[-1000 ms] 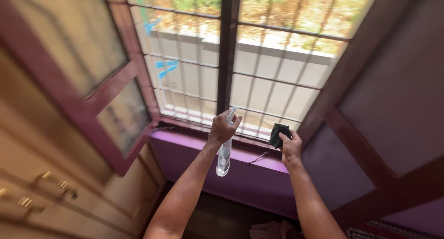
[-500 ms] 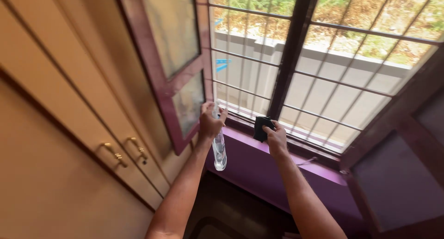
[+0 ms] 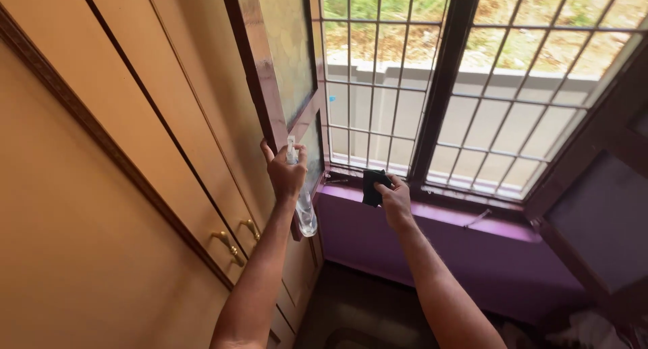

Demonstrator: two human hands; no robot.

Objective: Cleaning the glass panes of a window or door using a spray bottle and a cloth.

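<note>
Left hand (image 3: 285, 173) up at chest height, wrapped tight around the neck of a clear spray bottle (image 3: 304, 210), nozzle poking above the knuckles, body of the bottle hanging down below the fist. Aimed at the open window shutter (image 3: 287, 65), right in front of its lower frosted pane, just beside the maroon frame. Right hand (image 3: 393, 199) out to the side, closed on a dark cloth (image 3: 372, 185), bunched up and pinched between thumb and fingers. Hovering just above the purple sill (image 3: 432, 217), near the bottom of the window grille (image 3: 472, 113); touching the sill or not, cannot tell. Both forearms stretched forward, hands near each other but apart. Beyond the grille bars, a pale wall and dry ground with some green. Off to the left, tall wooden cupboard doors (image 3: 135, 173) with small brass handles (image 3: 229, 244). On the right edge, another maroon shutter (image 3: 601, 200) swung inward. Dark floor below the sill.
</note>
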